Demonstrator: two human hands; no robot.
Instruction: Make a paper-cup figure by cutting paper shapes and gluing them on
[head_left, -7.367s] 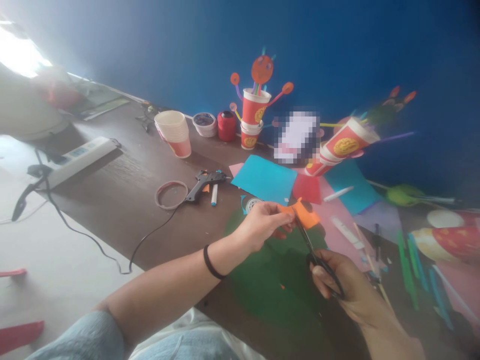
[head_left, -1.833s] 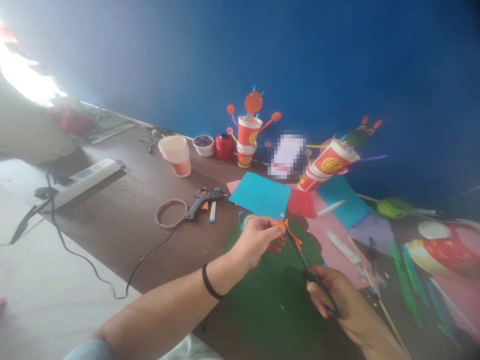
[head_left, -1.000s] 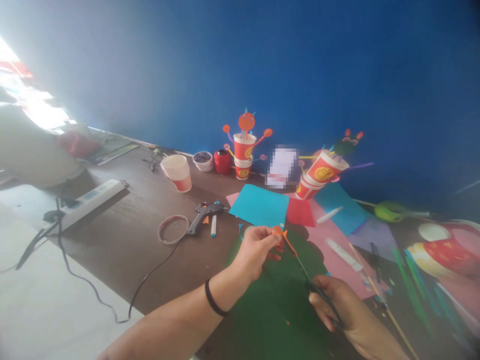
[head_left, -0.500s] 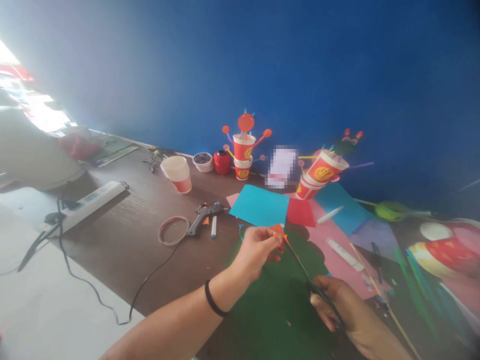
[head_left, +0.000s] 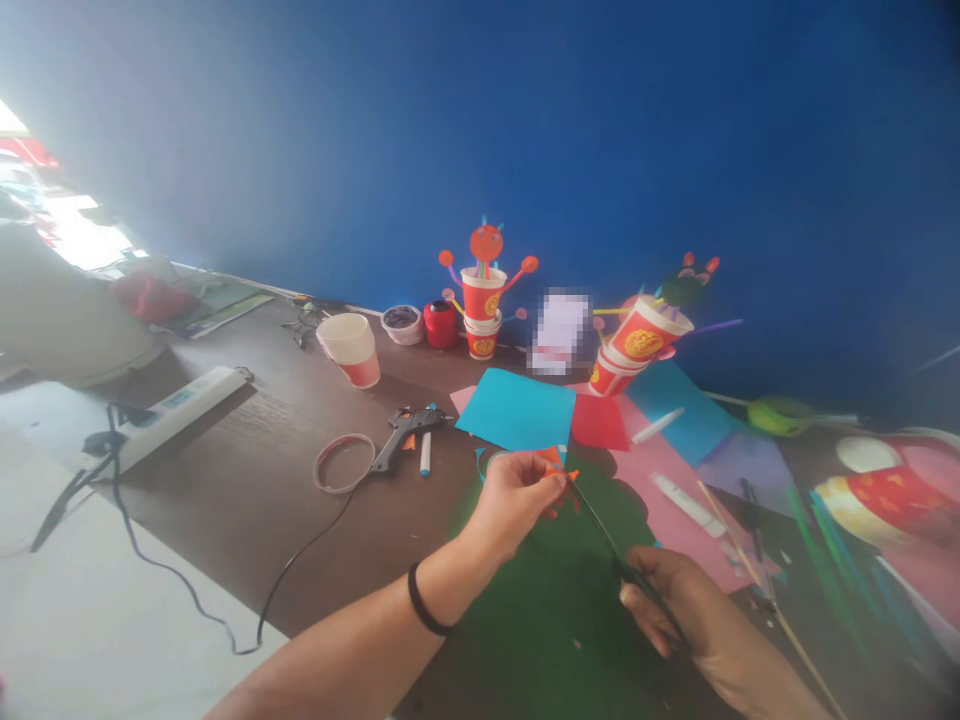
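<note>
My left hand (head_left: 517, 500) pinches a small piece of orange paper (head_left: 553, 456) between thumb and fingers. In my right hand (head_left: 675, 605) is a pair of dark scissors (head_left: 611, 545), fingers wrapped round the handles. The blade tips meet the orange paper beside my left fingertips. Both hands are above a sheet of dark green paper (head_left: 540, 620). Just beyond them lies a bright blue sheet (head_left: 517, 408), with a red sheet (head_left: 600, 423) and pink paper (head_left: 679, 480) to its right.
A black glue gun (head_left: 405, 432) with its cord, a tape ring (head_left: 343, 463) and a marker (head_left: 425, 454) lie left. Stacked cup figures (head_left: 484, 295) (head_left: 645, 340) stand by the blue wall. A power strip (head_left: 184, 415) sits far left; pipe cleaners (head_left: 840, 545) lie right.
The scissor blades look closer together at the orange paper. My left fingertips have shifted slightly, and the whole view has moved a little.
</note>
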